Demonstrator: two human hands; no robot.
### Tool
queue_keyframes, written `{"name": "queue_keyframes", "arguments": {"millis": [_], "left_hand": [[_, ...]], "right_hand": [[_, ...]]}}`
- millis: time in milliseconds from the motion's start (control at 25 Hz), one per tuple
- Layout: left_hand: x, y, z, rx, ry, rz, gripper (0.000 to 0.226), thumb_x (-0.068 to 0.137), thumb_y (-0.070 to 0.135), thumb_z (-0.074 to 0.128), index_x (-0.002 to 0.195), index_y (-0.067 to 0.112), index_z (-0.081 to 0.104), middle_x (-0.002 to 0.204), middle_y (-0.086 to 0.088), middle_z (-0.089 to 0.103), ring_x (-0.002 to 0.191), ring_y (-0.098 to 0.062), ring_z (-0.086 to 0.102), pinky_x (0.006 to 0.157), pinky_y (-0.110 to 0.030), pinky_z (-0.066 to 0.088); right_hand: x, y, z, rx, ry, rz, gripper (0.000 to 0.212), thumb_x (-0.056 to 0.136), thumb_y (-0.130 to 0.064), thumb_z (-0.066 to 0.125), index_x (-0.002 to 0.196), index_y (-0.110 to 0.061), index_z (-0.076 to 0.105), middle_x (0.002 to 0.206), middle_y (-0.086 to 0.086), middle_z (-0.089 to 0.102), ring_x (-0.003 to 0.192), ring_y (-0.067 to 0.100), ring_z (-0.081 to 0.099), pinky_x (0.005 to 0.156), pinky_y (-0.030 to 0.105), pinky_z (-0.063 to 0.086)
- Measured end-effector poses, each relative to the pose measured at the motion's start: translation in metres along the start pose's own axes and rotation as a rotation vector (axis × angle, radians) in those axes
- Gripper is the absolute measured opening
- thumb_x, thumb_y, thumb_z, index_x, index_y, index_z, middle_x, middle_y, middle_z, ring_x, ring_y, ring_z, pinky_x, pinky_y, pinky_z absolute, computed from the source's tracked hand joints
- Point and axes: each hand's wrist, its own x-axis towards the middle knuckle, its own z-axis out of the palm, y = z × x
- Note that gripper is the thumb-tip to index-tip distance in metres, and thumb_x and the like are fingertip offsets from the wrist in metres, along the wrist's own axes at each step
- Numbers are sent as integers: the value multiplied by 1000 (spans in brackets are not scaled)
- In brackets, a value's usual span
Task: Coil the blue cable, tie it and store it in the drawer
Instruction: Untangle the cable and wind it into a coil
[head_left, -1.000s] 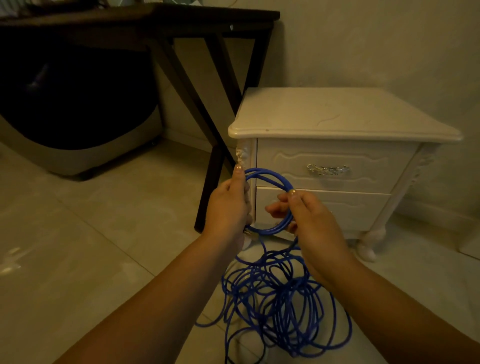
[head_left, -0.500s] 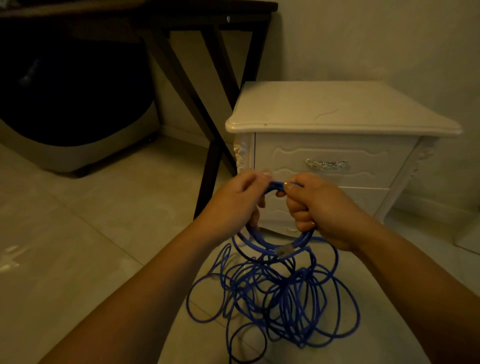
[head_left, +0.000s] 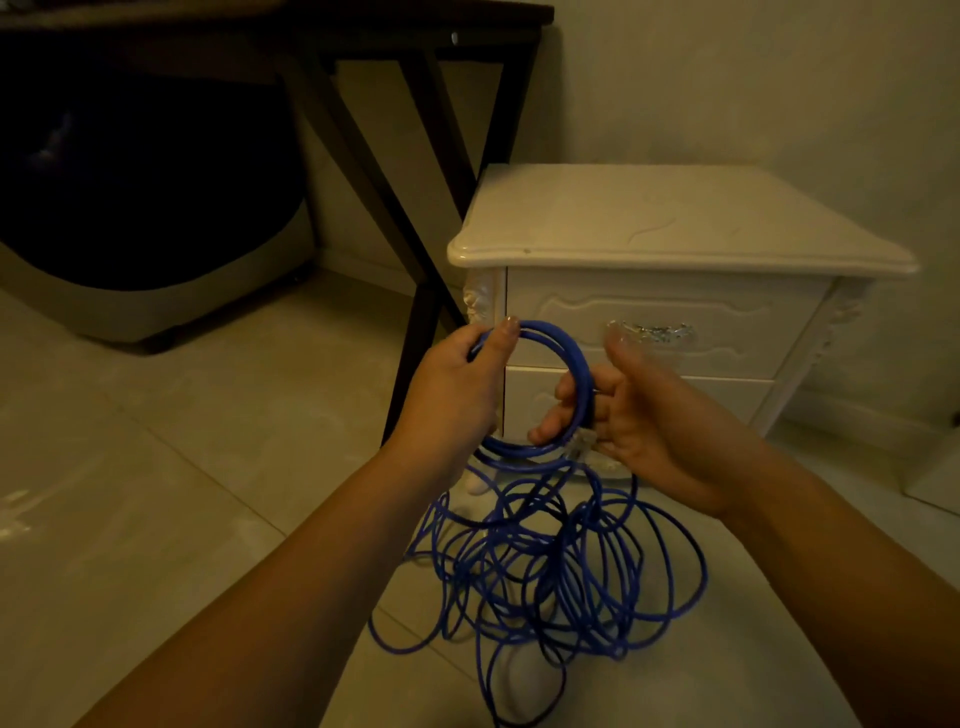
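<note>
Blue cable (head_left: 577, 358) is held up in both of the person's hands, wound into a small ring of a few turns in front of a white bedside cabinet (head_left: 675, 218). The left grip (head_left: 457, 384) pinches the ring at its upper left, with the thumb laid over the strands. The right grip (head_left: 654, 426) holds the ring's right side. Its fingers (head_left: 563, 387) curl round the strands and poke back through the loop, while the thumb stands up, blurred. Below both grips the rest of the cable hangs off the ring and spreads in a loose tangle (head_left: 550, 571) of wide loops on the tiled floor (head_left: 156, 493). Just beyond the right grip's thumb is the metal handle (head_left: 652, 331) of the cabinet's top drawer (head_left: 737, 317), which is closed. A second drawer (head_left: 727, 400) sits under it, also closed and partly hidden by that grip. Past the left grip stand the slanted legs of a dark table (head_left: 363, 156). Farther left, a big dark rounded thing (head_left: 130, 182) with a pale base rests on the floor.
</note>
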Motion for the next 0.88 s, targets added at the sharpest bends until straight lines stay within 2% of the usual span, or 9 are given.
{"name": "queue_keyframes", "arguments": {"millis": [120,200,320,400,480,560,680,760,880], "left_hand": [[-3,0,3,-72,130,-43,32,97,45,50,74,23,56,50,6,35,43,-10,31,44,-28,27],[-4,1,8,-143,213,-90,35,97,45,50,72,20,53,46,8,34,41,-9,31,43,-27,28],[-6,4,16,-263,301,-159,37,98,45,49,70,20,50,42,8,32,40,-10,28,42,-26,27],[-7,5,18,-308,331,-181,37,98,44,48,72,18,49,45,6,30,42,-11,27,43,-26,28],[-9,2,19,-283,328,-160,37,98,46,48,75,17,51,48,4,32,46,-13,30,46,-28,31],[-11,1,19,-281,278,-121,37,99,45,46,75,16,51,49,6,33,47,-12,31,46,-28,33],[-12,3,16,-398,99,-140,35,102,40,42,80,14,51,52,6,31,43,-9,27,41,-23,32],[-12,7,9,-452,-55,-185,34,102,38,40,86,11,53,53,5,29,41,-9,25,42,-23,35],[-12,14,-1,-340,-242,-134,30,102,35,39,94,10,52,57,2,27,43,-10,25,45,-27,38]], "right_hand": [[1,9,4,102,-33,-127,59,66,-33,81,113,-7,57,92,7,69,99,24,66,86,29,52],[3,13,9,316,-27,-183,68,59,-34,87,115,-5,60,89,7,68,96,23,66,85,27,54],[3,11,15,427,-83,-193,70,63,-37,84,118,-4,58,92,9,66,98,25,65,90,31,53],[3,10,22,313,-22,-167,46,77,-19,72,118,-5,55,89,9,66,95,23,66,94,32,52],[4,8,29,302,66,-149,24,88,-7,53,111,-4,56,81,9,64,83,21,66,91,33,53],[4,4,32,333,115,-151,19,95,-7,40,105,-4,56,68,5,56,69,17,60,81,32,53],[4,-4,29,344,180,-135,22,100,-13,34,100,-4,53,61,0,39,58,12,40,69,29,41],[3,-9,25,262,209,-121,22,101,-14,33,100,-5,52,60,-1,34,55,11,35,67,29,38],[4,-14,21,7,252,-98,19,102,-17,35,97,-8,52,58,-3,34,52,9,33,61,27,41]]}}
